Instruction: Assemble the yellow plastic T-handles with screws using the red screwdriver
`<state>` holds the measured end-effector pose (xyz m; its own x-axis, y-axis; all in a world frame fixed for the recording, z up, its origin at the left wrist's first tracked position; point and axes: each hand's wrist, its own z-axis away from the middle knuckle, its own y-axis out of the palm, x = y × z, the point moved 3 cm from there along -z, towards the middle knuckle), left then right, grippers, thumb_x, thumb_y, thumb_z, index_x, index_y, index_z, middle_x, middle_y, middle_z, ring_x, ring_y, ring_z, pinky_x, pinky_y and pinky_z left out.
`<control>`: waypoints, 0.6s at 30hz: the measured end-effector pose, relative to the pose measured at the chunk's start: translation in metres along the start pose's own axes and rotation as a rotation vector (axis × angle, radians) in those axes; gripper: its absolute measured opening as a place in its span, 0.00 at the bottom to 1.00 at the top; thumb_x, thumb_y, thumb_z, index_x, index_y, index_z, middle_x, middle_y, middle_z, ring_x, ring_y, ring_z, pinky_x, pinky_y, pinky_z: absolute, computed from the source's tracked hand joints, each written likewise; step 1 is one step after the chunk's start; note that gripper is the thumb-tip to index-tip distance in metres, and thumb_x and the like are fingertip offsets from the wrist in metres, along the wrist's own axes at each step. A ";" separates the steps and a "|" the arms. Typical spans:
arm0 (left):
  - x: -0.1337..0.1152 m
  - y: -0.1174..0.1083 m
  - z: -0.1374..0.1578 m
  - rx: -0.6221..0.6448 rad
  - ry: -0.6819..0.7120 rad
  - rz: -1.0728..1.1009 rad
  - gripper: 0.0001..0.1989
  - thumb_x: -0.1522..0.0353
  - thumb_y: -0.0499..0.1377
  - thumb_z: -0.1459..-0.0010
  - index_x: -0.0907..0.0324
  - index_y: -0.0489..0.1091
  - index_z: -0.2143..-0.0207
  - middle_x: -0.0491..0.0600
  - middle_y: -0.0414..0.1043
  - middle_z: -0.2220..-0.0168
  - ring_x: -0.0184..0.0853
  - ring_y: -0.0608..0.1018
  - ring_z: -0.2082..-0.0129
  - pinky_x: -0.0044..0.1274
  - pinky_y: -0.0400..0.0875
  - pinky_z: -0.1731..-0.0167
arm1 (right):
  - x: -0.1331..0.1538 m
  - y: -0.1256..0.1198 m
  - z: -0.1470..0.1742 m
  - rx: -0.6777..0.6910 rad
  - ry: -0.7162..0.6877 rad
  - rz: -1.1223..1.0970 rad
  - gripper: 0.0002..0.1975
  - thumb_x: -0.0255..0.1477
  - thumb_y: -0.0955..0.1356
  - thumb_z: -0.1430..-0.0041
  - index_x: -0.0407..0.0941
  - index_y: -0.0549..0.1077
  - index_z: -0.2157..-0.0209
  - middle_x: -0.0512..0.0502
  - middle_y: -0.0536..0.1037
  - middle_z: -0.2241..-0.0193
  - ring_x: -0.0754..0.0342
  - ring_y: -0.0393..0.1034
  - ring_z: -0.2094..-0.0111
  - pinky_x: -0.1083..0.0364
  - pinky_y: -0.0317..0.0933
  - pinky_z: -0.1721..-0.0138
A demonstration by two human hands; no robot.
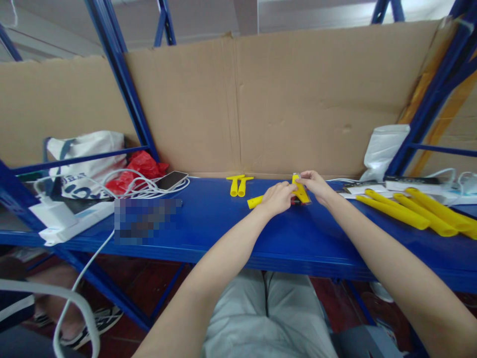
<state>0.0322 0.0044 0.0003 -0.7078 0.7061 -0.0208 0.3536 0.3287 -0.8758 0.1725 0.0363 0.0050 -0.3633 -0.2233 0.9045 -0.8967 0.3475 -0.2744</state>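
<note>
My left hand (280,197) is closed around a yellow plastic tool on the blue bench. Its round yellow handle end (255,202) sticks out to the left of the hand, and its wide yellow head (301,192) shows to the right. My right hand (315,186) pinches the far edge of that head with thumb and fingers. Something small, dark and reddish shows under the left fingertips, too small to name. Left of my hands, two yellow T-shaped pieces (234,186) lie side by side near the cardboard.
Several yellow tubes (428,211) lie at the right, near a white plastic bag (385,149). On the left are a phone (172,181), white cables, a power strip (80,221), a red bag (143,166) and a cloth bag (91,164). A cardboard wall (298,104) closes the back.
</note>
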 end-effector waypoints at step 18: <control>0.011 0.004 -0.002 0.028 -0.147 0.096 0.22 0.68 0.49 0.41 0.58 0.53 0.44 0.55 0.68 0.52 0.39 0.70 0.51 0.29 0.64 0.54 | 0.006 0.000 0.009 0.199 0.089 0.054 0.05 0.26 0.67 0.54 0.41 0.72 0.81 0.46 0.76 0.77 0.58 0.64 0.76 0.59 0.56 0.71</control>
<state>0.0263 0.0145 -0.0022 -0.7542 0.6335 -0.1731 0.4077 0.2450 -0.8796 0.1678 0.0264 0.0075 -0.3961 -0.1248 0.9097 -0.9121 0.1678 -0.3741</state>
